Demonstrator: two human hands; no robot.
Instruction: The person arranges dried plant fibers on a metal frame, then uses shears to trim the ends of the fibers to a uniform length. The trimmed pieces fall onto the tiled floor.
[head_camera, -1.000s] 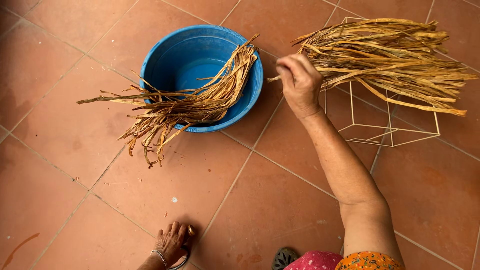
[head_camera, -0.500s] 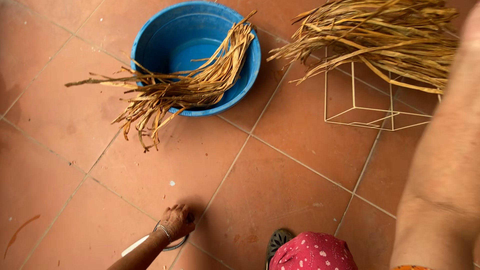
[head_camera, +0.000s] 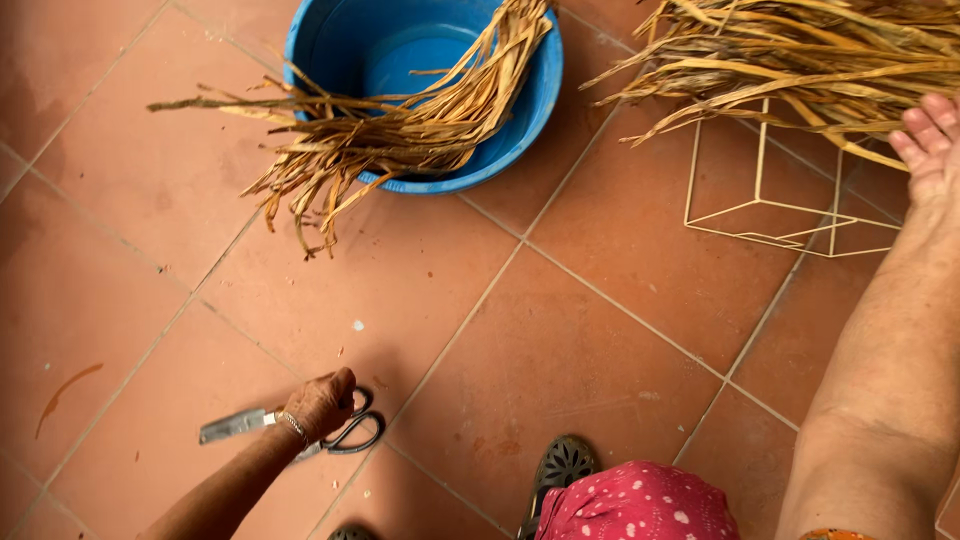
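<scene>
The left hand (head_camera: 318, 402) rests low on the terracotta tiled floor (head_camera: 620, 330), fingers curled over the black loop handles of a pair of metal scissors (head_camera: 290, 428). The scissors lie flat on the tiles, blades pointing away to the left of the hand, handles partly covered by the fingers. A thin bracelet sits at the left wrist.

The right hand (head_camera: 930, 150) is at the right edge of the view, arm extended. Its fingers are spread and loose, lying against the large heap of dried yellow-brown plant strips (head_camera: 800, 55); no strip is visibly gripped. This heap rests on top of a pale wire frame of box shape (head_camera: 765, 215), which stands on the floor.

A round blue plastic basin (head_camera: 400, 60) stands on the floor at upper centre. A second bundle of dried strips (head_camera: 390, 135) lies across its near rim, one end inside the basin and the frayed end trailing onto the tiles to the left.

At the lower edge, a dark perforated sandal (head_camera: 562, 465) and red spotted fabric (head_camera: 640, 505) are visible.
</scene>
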